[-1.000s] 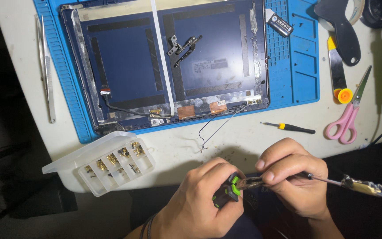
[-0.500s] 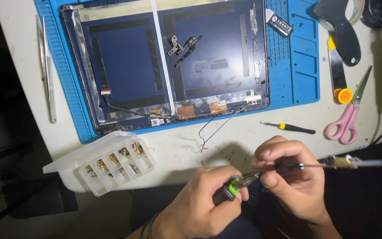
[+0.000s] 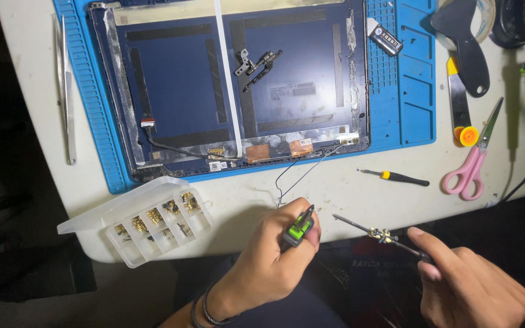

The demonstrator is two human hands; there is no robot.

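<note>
The left hand (image 3: 268, 255) is curled, fingers pressed around a small black-and-green handled screwdriver (image 3: 298, 228), held just off the near edge of the white table (image 3: 335, 188). The right hand (image 3: 469, 285) pinches a thin metal rod with a brass fitting (image 3: 379, 233) between thumb and forefinger, its tip pointing toward the screwdriver but apart from it. To the left, a clear plastic compartment box (image 3: 153, 228) with its lid open holds small brass-coloured screws in several cells. Beyond lies a dark blue laptop lid panel (image 3: 226, 85) on a blue work mat (image 3: 414, 79).
</note>
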